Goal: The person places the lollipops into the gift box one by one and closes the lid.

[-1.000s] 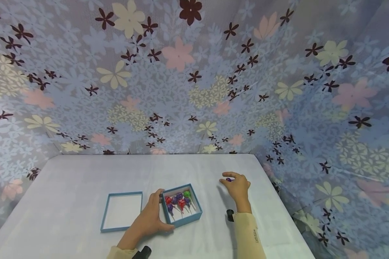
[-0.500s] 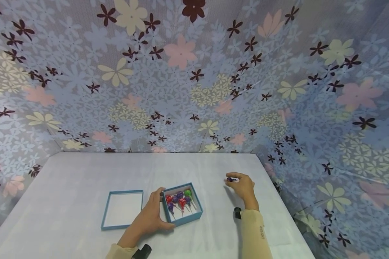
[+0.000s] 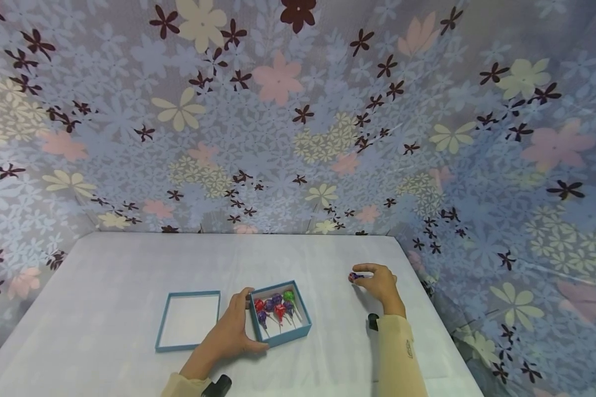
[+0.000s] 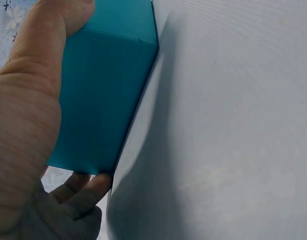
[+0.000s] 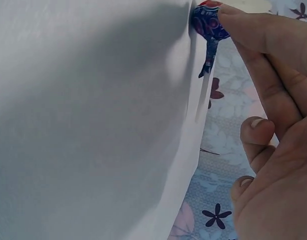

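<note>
My left hand grips the left side of an open blue box, thumb at the near side and fingers at the far side. Several wrapped lollipops in red, purple and green lie inside. In the left wrist view, the fingers hold the outside of the box. To the right of the box, my right hand is low over the table with a purple-wrapped lollipop at its fingertips. The right wrist view has the thumb against the head of this lollipop; its white stick points away from the fingers.
A blue-rimmed white box lid lies on the white-covered table, left of my left hand. Flowered cloth hangs behind the table and along its right side.
The right hand has shifted right, and the lollipop at its fingertips has come more into view. The left hand and the box have kept their place.
</note>
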### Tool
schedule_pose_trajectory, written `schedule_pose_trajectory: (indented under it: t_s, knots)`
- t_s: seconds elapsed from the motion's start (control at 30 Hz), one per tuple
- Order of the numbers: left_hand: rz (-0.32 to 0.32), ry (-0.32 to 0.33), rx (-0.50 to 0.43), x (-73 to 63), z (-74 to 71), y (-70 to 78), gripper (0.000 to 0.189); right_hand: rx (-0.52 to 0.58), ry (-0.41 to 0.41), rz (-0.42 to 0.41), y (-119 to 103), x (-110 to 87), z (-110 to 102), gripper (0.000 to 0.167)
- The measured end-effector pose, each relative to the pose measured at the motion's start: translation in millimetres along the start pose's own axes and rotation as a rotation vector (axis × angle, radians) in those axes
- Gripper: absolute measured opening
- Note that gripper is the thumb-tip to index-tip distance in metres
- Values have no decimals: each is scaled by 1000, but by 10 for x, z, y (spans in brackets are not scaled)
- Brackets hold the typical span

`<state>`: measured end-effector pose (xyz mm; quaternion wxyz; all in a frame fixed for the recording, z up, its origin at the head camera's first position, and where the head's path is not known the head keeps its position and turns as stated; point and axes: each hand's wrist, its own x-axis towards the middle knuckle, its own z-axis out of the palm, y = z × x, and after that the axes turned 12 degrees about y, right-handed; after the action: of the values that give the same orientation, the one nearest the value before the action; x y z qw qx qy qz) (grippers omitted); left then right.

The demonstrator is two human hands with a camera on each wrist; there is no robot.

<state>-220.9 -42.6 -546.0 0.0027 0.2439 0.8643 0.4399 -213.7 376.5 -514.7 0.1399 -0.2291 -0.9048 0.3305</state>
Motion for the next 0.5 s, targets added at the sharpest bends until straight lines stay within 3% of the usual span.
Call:
schedule_pose_trajectory:
  t_s: [0.33,0.5]
  knots:
    - [-5,-1,-6,11,-4,16,135,-67,14,-39,-18,53,-27,31]
    - [-31,-23,8,-2,-5,27,134,-73,20,-18,1,22,-17,31]
